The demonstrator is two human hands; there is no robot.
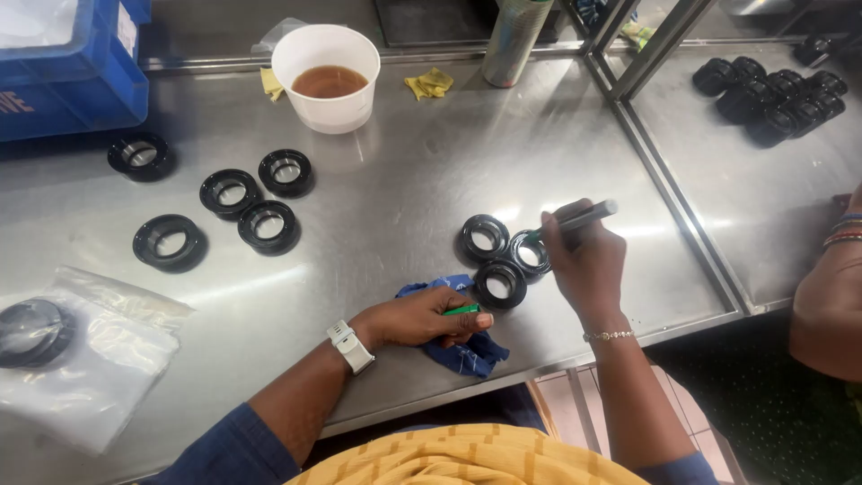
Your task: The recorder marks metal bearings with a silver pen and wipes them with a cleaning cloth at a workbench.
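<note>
Head view. The right hand, fingers clenched round a dark marker pen, sets its green tip on a glossy black ring, one of three touching rings at the centre of the steel worktop. The left hand pinches a green pen cap and rests on a blue cloth. Clear plastic bags lie at left, one holding a black ring; a blue crate stands at far left.
</note>
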